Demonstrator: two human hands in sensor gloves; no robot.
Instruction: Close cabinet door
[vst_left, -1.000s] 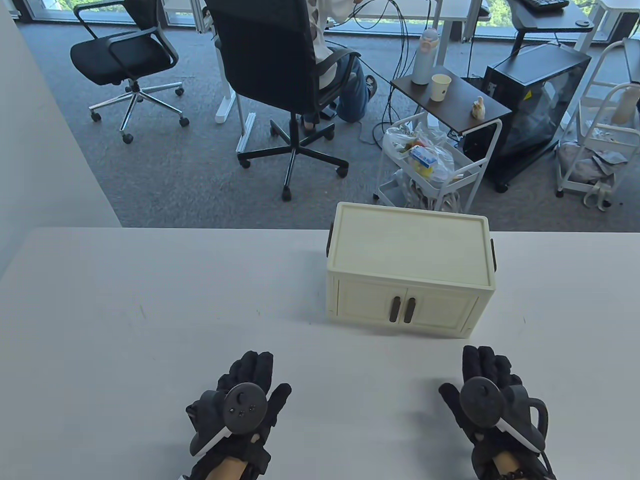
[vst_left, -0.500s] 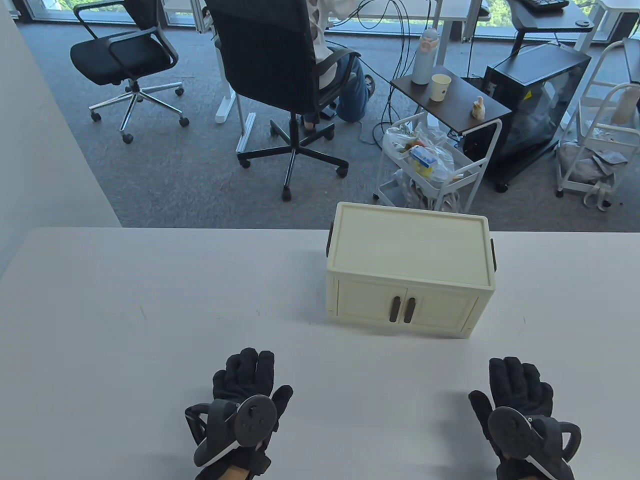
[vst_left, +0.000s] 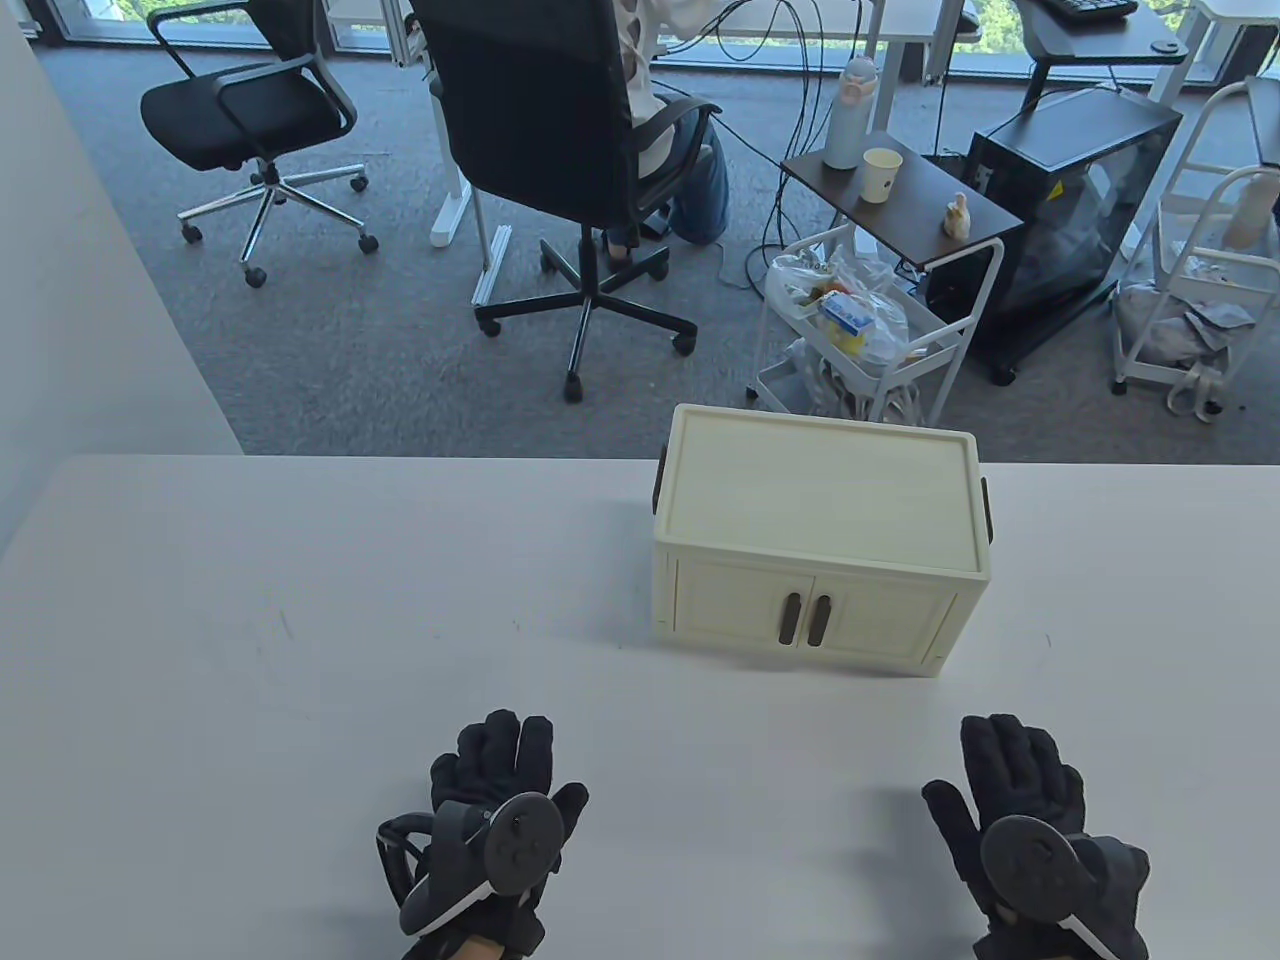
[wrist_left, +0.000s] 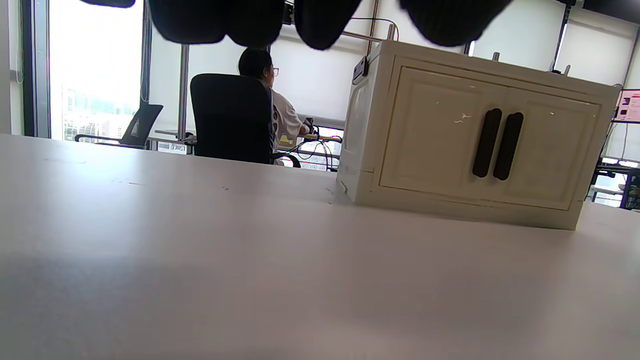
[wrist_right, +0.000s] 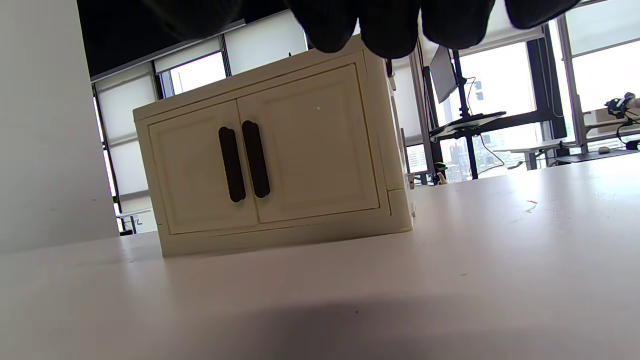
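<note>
A small cream cabinet (vst_left: 815, 530) stands on the white table (vst_left: 300, 620), right of centre. Both its doors (vst_left: 810, 615) lie flush with the front, with two dark upright handles (vst_left: 805, 620) side by side in the middle. It also shows in the left wrist view (wrist_left: 480, 140) and the right wrist view (wrist_right: 270, 155). My left hand (vst_left: 495, 790) lies flat on the table near the front edge, fingers spread, holding nothing. My right hand (vst_left: 1020, 790) lies flat in front of the cabinet's right corner, fingers extended, holding nothing. Both hands are well apart from the cabinet.
The table's far edge runs just behind the cabinet. Beyond it, on the floor, are office chairs (vst_left: 560, 150), a seated person, a white trolley (vst_left: 860, 330) and a side table with a bottle and cup. A white wall (vst_left: 80, 250) stands at the left.
Both hands drew back toward the table's front edge, then the right hand shifted slightly left. The cabinet has not moved and its doors stayed flush.
</note>
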